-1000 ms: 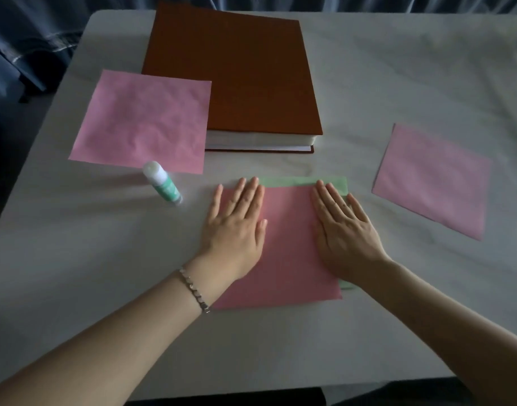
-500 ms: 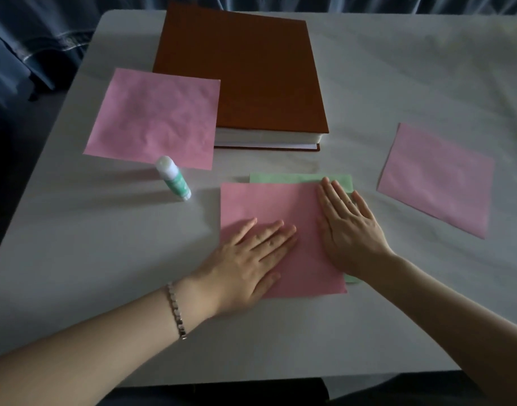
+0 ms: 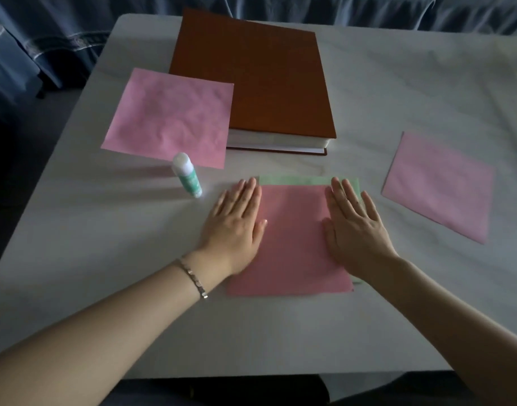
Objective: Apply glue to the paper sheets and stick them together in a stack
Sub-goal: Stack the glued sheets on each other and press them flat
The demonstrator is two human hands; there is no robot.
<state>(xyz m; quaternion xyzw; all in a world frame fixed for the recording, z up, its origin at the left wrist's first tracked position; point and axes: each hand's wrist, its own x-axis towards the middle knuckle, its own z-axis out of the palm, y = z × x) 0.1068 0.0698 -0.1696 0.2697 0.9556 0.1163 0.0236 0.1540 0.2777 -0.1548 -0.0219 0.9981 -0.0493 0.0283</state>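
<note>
While left hand, right hand press pink sheet on green sheet: grip released, flat.

Dim, soft light comes from right of the book, leaving the table palest there, the glue stick throwing a faint shadow leftward, the far corners dark, table edges bowed, detail slightly soft.
</note>
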